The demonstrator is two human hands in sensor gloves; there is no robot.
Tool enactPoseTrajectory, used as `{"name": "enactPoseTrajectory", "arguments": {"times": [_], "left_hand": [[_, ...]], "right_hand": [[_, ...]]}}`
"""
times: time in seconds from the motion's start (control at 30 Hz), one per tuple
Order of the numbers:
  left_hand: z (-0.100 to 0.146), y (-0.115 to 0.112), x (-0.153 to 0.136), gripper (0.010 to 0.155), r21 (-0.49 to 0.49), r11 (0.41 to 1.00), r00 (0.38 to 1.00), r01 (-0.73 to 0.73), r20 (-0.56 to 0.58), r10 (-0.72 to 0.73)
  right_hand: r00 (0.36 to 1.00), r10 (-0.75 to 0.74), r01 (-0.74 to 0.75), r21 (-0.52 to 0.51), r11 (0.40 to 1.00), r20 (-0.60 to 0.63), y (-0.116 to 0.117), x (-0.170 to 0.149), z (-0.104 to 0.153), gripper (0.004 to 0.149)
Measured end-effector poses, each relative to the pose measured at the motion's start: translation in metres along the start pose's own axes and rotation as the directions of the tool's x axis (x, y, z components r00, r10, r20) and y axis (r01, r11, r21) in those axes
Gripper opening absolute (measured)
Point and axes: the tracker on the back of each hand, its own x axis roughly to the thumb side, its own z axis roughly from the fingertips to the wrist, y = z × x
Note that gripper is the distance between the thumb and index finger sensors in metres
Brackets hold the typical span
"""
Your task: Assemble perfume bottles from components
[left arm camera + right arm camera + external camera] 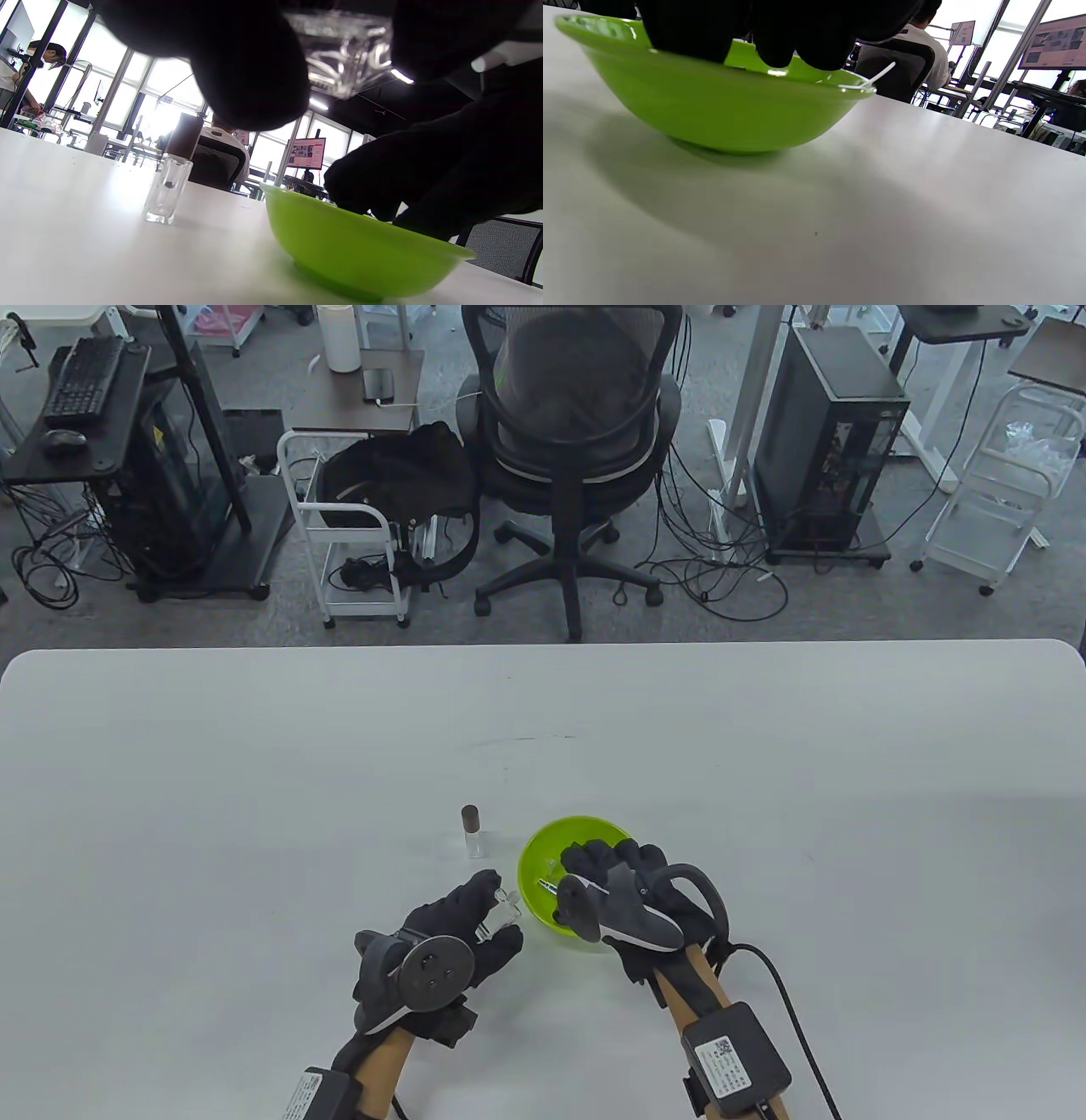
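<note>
Green bowl [543,848] as landmark: right hand [607,891] reaches into it among loose parts, grasp undeterminable; left hand [450,937], just left of it, holds clear glass bottle [507,906]; finished bottle [472,831] upright beyond-left.

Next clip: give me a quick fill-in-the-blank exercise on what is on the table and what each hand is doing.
1. The right hand reaches into the ____ bowl.
2. The left hand holds a clear ____ bottle.
3. The capped bottle stands ____ on the table.

Missing words: green; glass; upright
</note>
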Motion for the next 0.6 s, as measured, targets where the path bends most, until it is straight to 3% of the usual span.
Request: {"name": "enactPoseTrajectory", "arguments": {"times": [0.07,0.23,0.6], "left_hand": [[-0.0004,-0.0004,-0.0004,0.078,-0.004,1.000,1.000,-0.003,-0.001,0.003],[-0.0003,-0.0010,-0.0006,0.078,-0.004,1.000,1.000,-0.004,0.000,0.004],[0.0004,-0.0028,0.0018,0.078,-0.009,1.000,1.000,0.016,0.001,-0.016]], "right_hand": [[1.000,-0.010,0.010,0.023,1.000,-0.002,0.0046,0.0035,-0.0039,0.058],[1.000,-0.013,0.012,-0.031,0.999,-0.004,0.0099,0.0071,-0.0038,0.047],[1.000,-0.026,0.026,-0.044,0.999,0.007,0.0119,0.0081,-0.0040,0.044]]}}
